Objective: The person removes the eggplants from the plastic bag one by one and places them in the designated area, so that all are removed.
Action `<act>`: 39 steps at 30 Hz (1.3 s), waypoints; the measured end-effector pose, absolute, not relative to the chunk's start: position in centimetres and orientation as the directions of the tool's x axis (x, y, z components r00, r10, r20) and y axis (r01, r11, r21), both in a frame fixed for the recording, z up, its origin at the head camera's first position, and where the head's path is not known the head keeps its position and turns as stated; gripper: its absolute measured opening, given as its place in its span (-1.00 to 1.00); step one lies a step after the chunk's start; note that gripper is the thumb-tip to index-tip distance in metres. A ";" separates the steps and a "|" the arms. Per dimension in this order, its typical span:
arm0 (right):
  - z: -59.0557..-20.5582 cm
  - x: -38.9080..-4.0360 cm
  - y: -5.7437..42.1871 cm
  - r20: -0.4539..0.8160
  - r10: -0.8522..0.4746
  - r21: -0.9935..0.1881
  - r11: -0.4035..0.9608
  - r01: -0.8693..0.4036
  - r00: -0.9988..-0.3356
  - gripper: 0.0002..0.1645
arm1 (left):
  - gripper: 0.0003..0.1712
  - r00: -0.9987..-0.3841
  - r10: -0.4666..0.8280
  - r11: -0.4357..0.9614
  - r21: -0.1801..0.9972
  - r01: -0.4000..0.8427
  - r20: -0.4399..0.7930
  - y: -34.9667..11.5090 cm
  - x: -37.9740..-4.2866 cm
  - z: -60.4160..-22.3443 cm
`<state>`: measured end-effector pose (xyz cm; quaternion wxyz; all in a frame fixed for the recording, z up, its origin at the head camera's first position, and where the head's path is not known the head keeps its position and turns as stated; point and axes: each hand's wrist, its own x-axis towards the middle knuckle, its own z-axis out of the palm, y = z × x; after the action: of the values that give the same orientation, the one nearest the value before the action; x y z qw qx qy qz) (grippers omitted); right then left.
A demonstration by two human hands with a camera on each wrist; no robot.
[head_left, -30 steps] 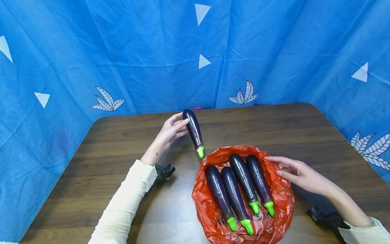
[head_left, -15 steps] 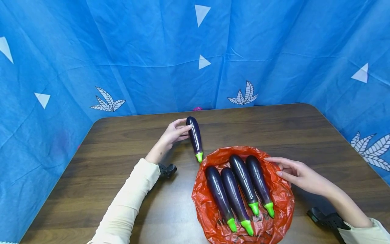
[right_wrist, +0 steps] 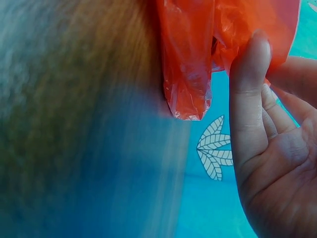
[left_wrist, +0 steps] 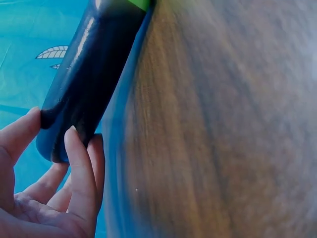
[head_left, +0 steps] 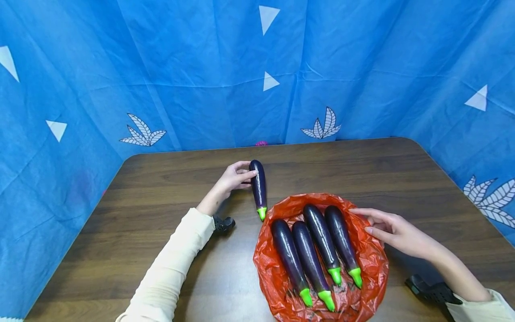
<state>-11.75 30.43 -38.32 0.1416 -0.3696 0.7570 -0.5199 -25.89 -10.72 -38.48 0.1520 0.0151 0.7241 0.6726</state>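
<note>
Eggplant [head_left: 259, 190], one, beyond the far left rim of the red plastic bag [head_left: 265, 264]; long axis running away from the person, green tip nearest and just beside that rim (whether it touches the table [head_left: 161, 188] cannot be told). Left hand [head_left: 234, 177], one, the nearer of the pair, pinching the rounded far end between thumb and fingers. Right hand [head_left: 396, 230], one, at the bag's right side, pinching its rim. Bag, one, mouth spread wide. Eggplants inside [head_left: 290, 255], four, side by side, slanted, green tips toward the person; five overall.
</note>
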 end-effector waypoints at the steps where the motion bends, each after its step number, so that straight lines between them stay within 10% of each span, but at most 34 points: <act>1: -38.3 -11.8 30.4 0.172 -0.705 -0.889 0.189 -0.416 -0.688 -0.42 | -0.41 -0.954 0.228 0.093 0.980 -0.177 -0.194 -10.7 -25.9 -38.5; 39: -38.2 -11.7 30.4 0.171 -0.705 -0.885 0.197 -0.421 -0.688 -0.42 | -0.45 -0.963 0.191 0.193 0.969 -0.154 -0.191 -11.6 -24.9 -38.2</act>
<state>-11.73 30.42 -38.20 0.1380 -0.3699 0.7612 -0.5145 -24.90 -11.57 -38.17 0.1356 0.0122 0.7605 0.6349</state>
